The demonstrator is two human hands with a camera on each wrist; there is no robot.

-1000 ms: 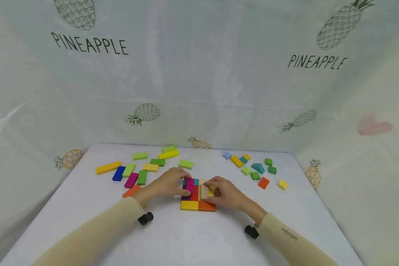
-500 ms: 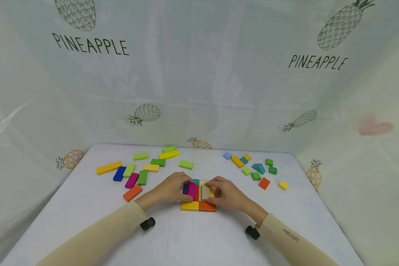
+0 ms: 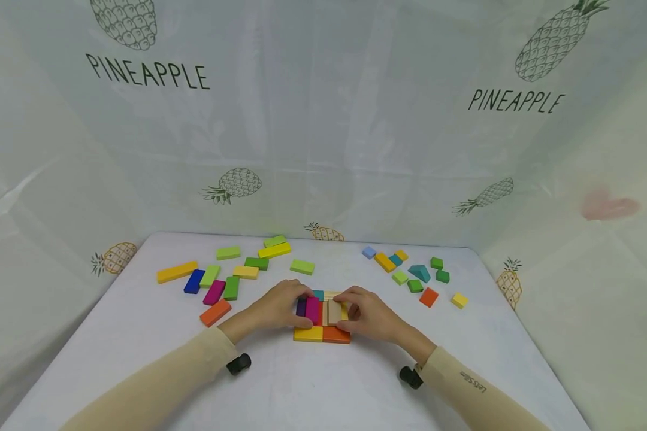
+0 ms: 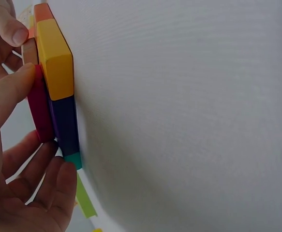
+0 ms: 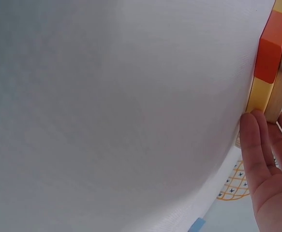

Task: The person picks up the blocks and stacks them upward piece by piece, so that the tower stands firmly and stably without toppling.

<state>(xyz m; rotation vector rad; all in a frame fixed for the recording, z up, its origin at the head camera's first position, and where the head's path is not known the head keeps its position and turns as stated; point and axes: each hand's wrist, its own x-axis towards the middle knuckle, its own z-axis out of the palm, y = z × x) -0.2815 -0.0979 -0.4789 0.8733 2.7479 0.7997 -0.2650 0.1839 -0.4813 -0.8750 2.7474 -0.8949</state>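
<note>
A white counter (image 3: 302,389) holds a patch of bright blocks (image 3: 308,334). On top, the left hand (image 3: 279,306) pinches a magenta block (image 3: 313,310) and the right hand (image 3: 374,316) pinches a wooden block (image 3: 334,312) just right of it. Both blocks lie long from near to far, a thin gap between.

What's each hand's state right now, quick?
Left hand: holding the magenta block between thumb and fingers.
Right hand: holding the plain wooden block between thumb and fingers.
</note>
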